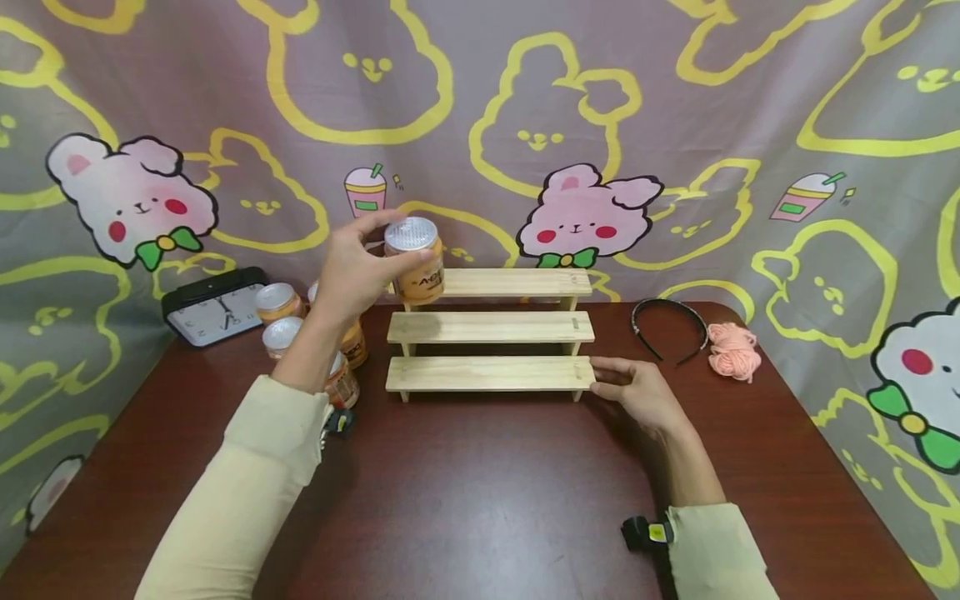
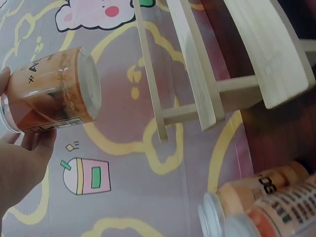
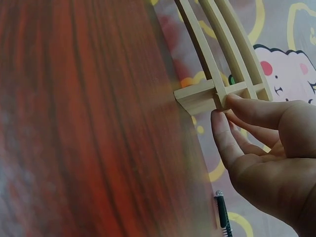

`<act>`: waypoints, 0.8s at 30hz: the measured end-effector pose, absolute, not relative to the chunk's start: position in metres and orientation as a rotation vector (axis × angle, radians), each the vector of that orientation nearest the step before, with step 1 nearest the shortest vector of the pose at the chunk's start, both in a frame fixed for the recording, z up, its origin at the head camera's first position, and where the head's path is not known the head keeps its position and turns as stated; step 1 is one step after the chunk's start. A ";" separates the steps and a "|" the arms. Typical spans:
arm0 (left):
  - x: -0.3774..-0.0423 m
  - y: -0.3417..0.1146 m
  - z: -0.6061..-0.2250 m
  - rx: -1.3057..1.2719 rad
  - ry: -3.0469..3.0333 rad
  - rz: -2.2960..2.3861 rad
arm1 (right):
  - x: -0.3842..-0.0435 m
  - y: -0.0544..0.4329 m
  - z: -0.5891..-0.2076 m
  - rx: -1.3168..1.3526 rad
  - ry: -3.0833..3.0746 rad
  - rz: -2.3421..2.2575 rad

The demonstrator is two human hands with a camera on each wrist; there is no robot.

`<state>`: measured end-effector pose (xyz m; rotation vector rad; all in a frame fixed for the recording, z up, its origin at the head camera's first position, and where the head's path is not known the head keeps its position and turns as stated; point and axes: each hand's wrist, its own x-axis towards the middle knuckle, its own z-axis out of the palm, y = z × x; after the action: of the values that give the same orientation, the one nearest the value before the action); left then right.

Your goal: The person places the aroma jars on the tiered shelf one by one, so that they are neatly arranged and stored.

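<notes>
My left hand (image 1: 351, 271) grips a jar (image 1: 422, 279) with a clear ridged lid and an orange-brown printed label. Held upright, the jar overlaps the left end of the top step of a three-tier wooden display rack (image 1: 491, 374) in the head view. From the left wrist, the jar (image 2: 54, 91) shows apart from the rack's steps (image 2: 197, 94). At the rack's right side, my right hand (image 1: 643, 396) pinches the end of the lowest step between thumb and fingers. The right wrist view shows those fingertips (image 3: 219, 118) at the corner of the wood.
Several similar jars (image 1: 279, 302) stand at the left on the dark red-brown table (image 1: 480, 492), partly behind my left forearm. Beside them is a black-framed clock (image 1: 217, 318). A black headband (image 1: 635, 320) and a ball of pink yarn (image 1: 732, 353) lie right of the rack. A patterned curtain (image 1: 480, 167) hangs behind.
</notes>
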<state>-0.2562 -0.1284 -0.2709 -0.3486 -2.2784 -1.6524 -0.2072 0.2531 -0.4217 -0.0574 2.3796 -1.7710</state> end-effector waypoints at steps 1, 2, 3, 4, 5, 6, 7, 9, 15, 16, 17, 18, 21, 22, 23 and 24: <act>-0.257 -0.127 -0.271 -0.346 -2.278 -1.663 | -0.207 0.253 -0.422 -0.057 2.382 -1.768; -0.258 -0.125 -0.270 -0.341 -2.277 -1.672 | -0.208 0.253 -0.422 -0.056 2.382 -1.768; -0.258 -0.123 -0.270 -0.336 -2.275 -1.684 | -0.208 0.253 -0.422 -0.057 2.380 -1.766; -0.259 -0.122 -0.269 -0.329 -2.273 -1.699 | -0.209 0.253 -0.422 -0.061 2.383 -1.762; -0.260 -0.120 -0.268 -0.326 -2.270 -1.709 | -0.209 0.253 -0.422 -0.067 2.386 -1.758; -0.261 -0.118 -0.269 -0.324 -2.265 -1.717 | -0.209 0.253 -0.423 -0.063 2.389 -1.756; -0.262 -0.116 -0.268 -0.322 -2.264 -1.721 | -0.209 0.253 -0.423 -0.062 2.394 -1.753; -0.264 -0.113 -0.268 -0.329 -2.257 -1.727 | -0.208 0.253 -0.423 -0.063 2.400 -1.747; -0.270 -0.102 -0.267 -0.351 -2.264 -1.730 | -0.208 0.253 -0.421 -0.078 2.408 -1.744; -0.270 -0.100 -0.267 -0.354 -2.268 -1.736 | -0.208 0.253 -0.421 -0.079 2.415 -1.746; -0.271 -0.098 -0.266 -0.355 -2.270 -1.743 | -0.208 0.254 -0.421 -0.077 2.417 -1.750; -0.271 -0.096 -0.266 -0.358 -2.274 -1.751 | -0.208 0.253 -0.421 -0.075 2.421 -1.752; -0.272 -0.091 -0.266 -0.359 -2.291 -1.757 | -0.208 0.253 -0.421 -0.079 2.421 -1.753; -0.272 -0.089 -0.267 -0.360 -2.295 -1.759 | -0.208 0.253 -0.421 -0.077 2.417 -1.755; -0.273 -0.088 -0.267 -0.358 -2.298 -1.758 | -0.207 0.253 -0.421 -0.079 2.407 -1.759; -0.273 -0.086 -0.267 -0.360 -2.298 -1.756 | -0.207 0.252 -0.421 -0.083 2.401 -1.760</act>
<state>-0.2734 -0.0860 -0.2672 -0.3599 -2.2985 -1.7564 -0.2068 0.2522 -0.4209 -0.0828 2.4008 -1.7604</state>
